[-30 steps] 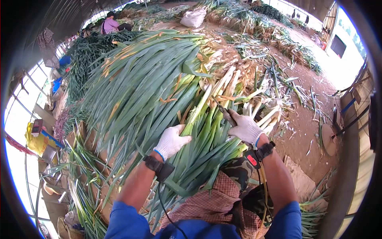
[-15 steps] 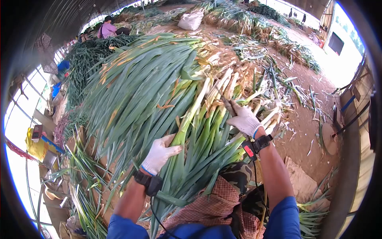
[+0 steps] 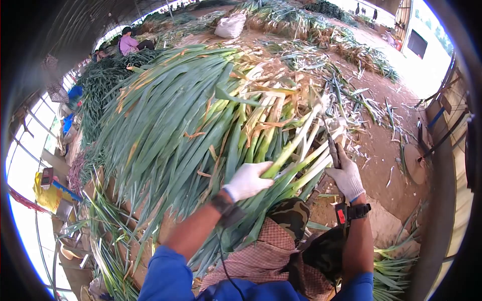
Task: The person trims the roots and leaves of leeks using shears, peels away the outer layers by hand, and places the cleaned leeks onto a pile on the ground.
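Observation:
My left hand (image 3: 249, 180), in a white glove, is closed around a leek (image 3: 291, 147) where its pale stalk turns to green leaf. The stalk slants up and right, its white root end beyond my right hand's tool. My gloved right hand (image 3: 347, 176) grips the dark handle of a knife (image 3: 332, 148). Its thin blade points up and away, overlapping the root ends in this view. A big heap of leeks (image 3: 170, 110) spreads before me, leaves to the left and roots to the right.
Trimmed leek stalks (image 3: 321, 164) lie between my hands. Peeled scraps (image 3: 346, 100) litter the soil floor. Behind the heap stands a white sack (image 3: 230, 25), and a person (image 3: 130, 43) in pink sits at the far left. Loose leaves (image 3: 113, 251) lie at lower left.
Both hands have moved right. My left hand carries the leek rightward, off the heap's middle. The knife in my right hand is now farther right and points upward.

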